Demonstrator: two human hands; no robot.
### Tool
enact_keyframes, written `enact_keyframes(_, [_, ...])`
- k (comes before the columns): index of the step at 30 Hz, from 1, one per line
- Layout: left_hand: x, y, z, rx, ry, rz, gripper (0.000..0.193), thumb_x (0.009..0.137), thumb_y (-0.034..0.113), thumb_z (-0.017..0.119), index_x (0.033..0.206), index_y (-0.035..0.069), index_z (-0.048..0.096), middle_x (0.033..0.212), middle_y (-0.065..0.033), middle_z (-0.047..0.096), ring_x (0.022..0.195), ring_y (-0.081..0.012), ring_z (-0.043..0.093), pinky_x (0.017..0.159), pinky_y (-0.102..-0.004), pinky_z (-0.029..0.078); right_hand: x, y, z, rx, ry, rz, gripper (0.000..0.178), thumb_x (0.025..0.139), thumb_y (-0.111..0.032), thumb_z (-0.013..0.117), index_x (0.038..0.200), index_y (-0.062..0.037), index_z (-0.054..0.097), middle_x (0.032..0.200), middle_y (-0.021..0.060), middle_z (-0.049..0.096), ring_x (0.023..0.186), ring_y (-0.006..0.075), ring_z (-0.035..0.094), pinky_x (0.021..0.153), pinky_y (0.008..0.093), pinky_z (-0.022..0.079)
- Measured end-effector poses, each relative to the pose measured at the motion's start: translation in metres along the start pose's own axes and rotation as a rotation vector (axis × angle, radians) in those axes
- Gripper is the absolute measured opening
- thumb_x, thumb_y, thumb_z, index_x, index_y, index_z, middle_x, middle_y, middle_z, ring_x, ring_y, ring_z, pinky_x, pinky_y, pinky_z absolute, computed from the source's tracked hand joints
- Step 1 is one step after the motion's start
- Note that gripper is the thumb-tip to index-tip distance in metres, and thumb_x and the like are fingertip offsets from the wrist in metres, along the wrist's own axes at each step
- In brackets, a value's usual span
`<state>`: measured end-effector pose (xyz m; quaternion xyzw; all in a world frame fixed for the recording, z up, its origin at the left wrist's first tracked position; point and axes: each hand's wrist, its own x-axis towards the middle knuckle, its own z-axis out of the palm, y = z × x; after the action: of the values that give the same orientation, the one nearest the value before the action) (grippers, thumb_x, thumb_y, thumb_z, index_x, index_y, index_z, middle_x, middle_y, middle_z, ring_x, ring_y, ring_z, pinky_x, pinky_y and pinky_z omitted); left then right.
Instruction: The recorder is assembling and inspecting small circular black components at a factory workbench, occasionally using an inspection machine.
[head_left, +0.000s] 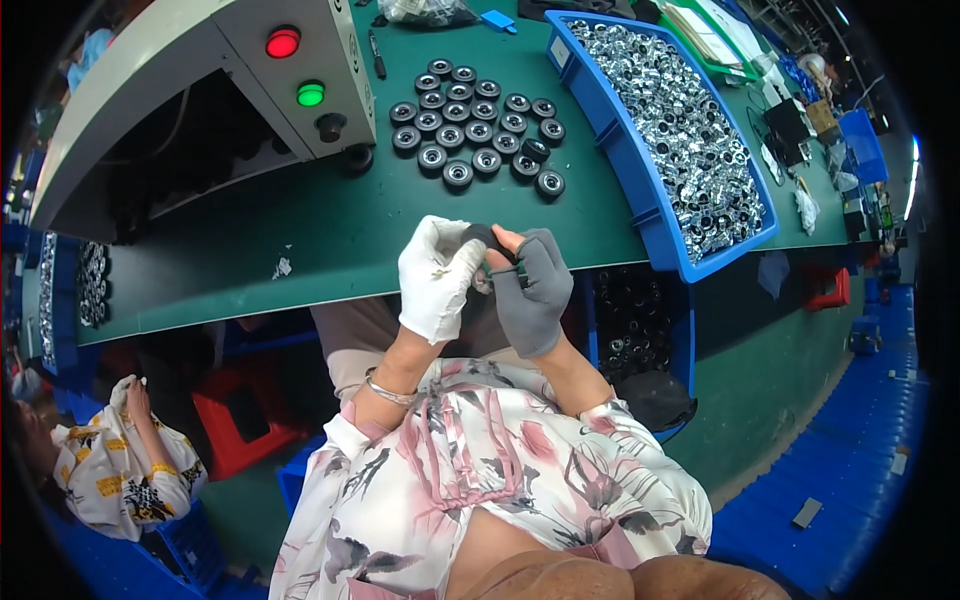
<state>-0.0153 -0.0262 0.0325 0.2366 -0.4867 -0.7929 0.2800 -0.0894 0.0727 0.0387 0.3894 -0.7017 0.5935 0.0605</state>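
Blue bin of silvery parts, black piece between fingers

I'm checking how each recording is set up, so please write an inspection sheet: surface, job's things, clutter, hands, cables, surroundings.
Surface: green tabletop; small pale scraps lie on it.
Job's things: black round part, held; black wheels with silver centres, grouped; blue plastic bin of shiny silver metal parts.
Clutter: black pen; flat blue plastic piece.
Hands: white-gloved left hand and grey-gloved right hand both grip the black round part.
Cables: thin cable at far right; its ends cannot be made out.
Surroundings: pale machine, red lamp and green lamp lit; co-worker at left; red plastic stool.
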Motion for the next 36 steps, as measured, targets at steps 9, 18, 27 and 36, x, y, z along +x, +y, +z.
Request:
enact_keyframes(9, [0.004,-0.003,-0.003,-0.17,0.004,0.047,0.016,0.092,-0.003,0.067,0.105,-0.001,0.059,0.091,-0.0067,0.067,0.072,-0.0113,0.064,0.063,-0.0251,0.055,0.009,0.003,-0.002,0.097,-0.082,0.103,0.026,0.084,0.006,0.071,0.11,0.0033,0.067,0.093,0.007,0.064,0.08,0.013,0.063,0.072,0.0251,0.051])
enact_keyframes(18, [-0.002,0.003,-0.007,-0.115,-0.101,-0.061,0.017,0.096,0.002,0.065,0.111,-0.004,0.059,0.105,-0.0115,0.067,0.089,-0.0174,0.069,0.08,-0.0309,0.059,0.016,0.02,-0.017,0.321,-0.213,0.381,0.022,0.088,0.001,0.071,0.109,0.0027,0.066,0.097,0.0015,0.066,0.084,0.007,0.062,0.072,0.0209,0.051])
enact_keyframes(27, [-0.003,-0.001,-0.001,-0.057,-0.108,0.03,0.022,0.092,-0.001,0.069,0.111,-0.005,0.059,0.107,-0.0103,0.066,0.094,-0.0168,0.068,0.085,-0.0313,0.059,0.01,0.014,-0.022,0.226,-0.171,0.411,0.017,0.092,-0.004,0.067,0.107,0.0022,0.07,0.092,-0.0003,0.066,0.08,0.005,0.058,0.073,0.0213,0.048])
enact_keyframes(36, [-0.004,-0.005,-0.003,0.693,-0.11,0.666,0.054,0.072,-0.011,0.077,0.123,0.005,0.064,0.115,-0.0135,0.062,0.089,-0.0245,0.069,0.074,-0.032,0.058,0.007,-0.003,-0.029,0.676,-0.183,0.729,0.017,0.09,-0.005,0.069,0.106,0.0021,0.071,0.094,0.0005,0.069,0.083,0.0045,0.059,0.075,0.0203,0.047])
